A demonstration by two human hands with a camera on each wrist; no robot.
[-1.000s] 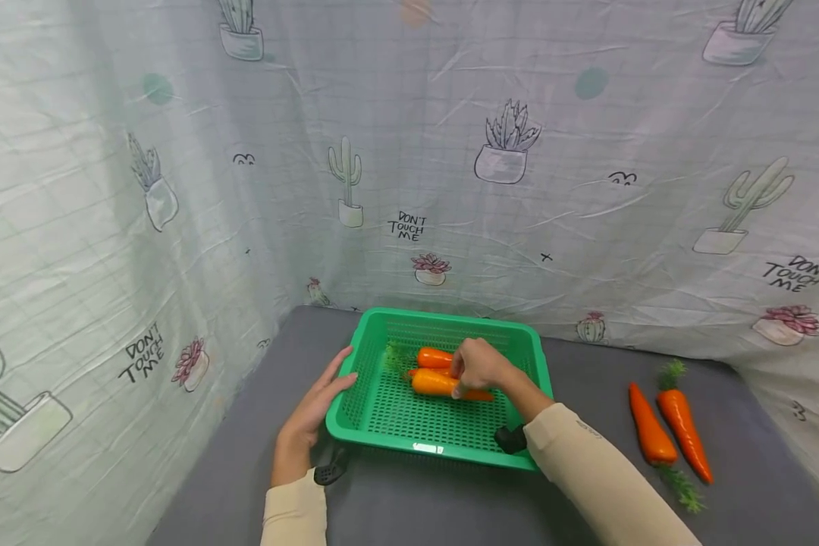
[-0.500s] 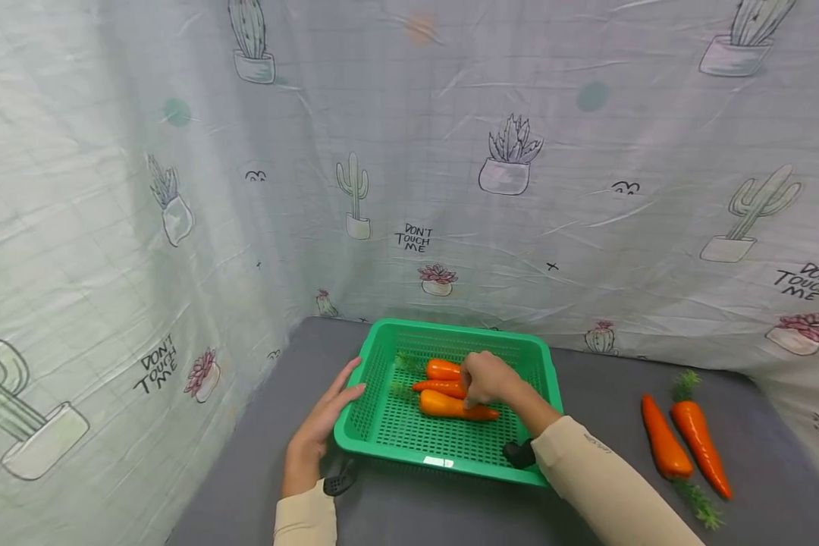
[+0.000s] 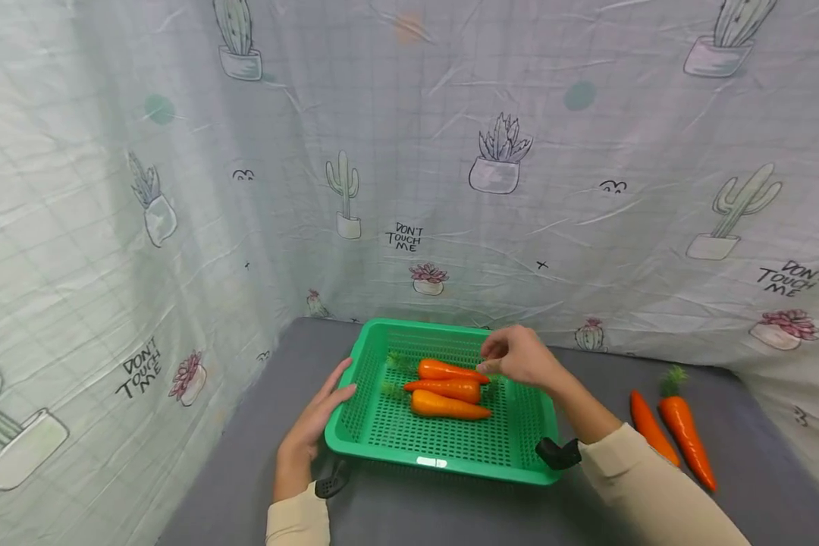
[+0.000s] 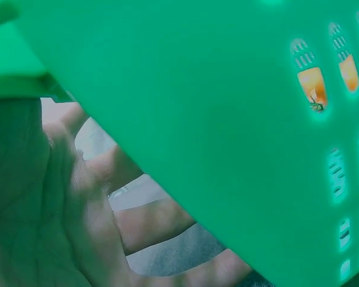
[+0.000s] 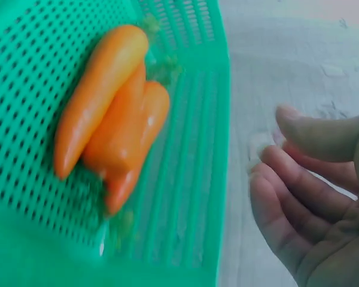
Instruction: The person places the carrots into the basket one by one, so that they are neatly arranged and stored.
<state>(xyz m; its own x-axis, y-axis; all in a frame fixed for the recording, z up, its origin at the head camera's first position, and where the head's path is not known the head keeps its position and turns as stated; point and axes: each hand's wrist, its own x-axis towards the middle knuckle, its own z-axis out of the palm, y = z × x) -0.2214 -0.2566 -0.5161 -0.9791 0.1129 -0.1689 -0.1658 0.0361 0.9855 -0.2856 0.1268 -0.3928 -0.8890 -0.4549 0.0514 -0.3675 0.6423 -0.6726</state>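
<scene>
Three orange carrots lie side by side in a green plastic basket [image 3: 437, 459]: a front carrot [image 3: 450, 406], a middle carrot [image 3: 444, 389] and a back carrot [image 3: 444, 370]. My left hand [image 3: 314, 417] rests against the basket's left side, its fingers fairly straight along the outer wall in the left wrist view. Over the basket's back right part hovers my right hand [image 3: 522, 356], fingers loosely bent. Nothing is between its thumb and fingers in the right wrist view, where the carrots [image 5: 99, 95] lie apart from it.
Two more carrots lie on the grey table to the right of the basket, one carrot [image 3: 687, 440] with its green top showing and another carrot [image 3: 654, 428] partly behind the right sleeve [image 3: 655, 478]. A cactus-print curtain [image 3: 423, 167] hangs behind and along the left.
My right hand has let go of the front carrot and moved up and right, away from the carrots. My left hand stays at the basket's left side.
</scene>
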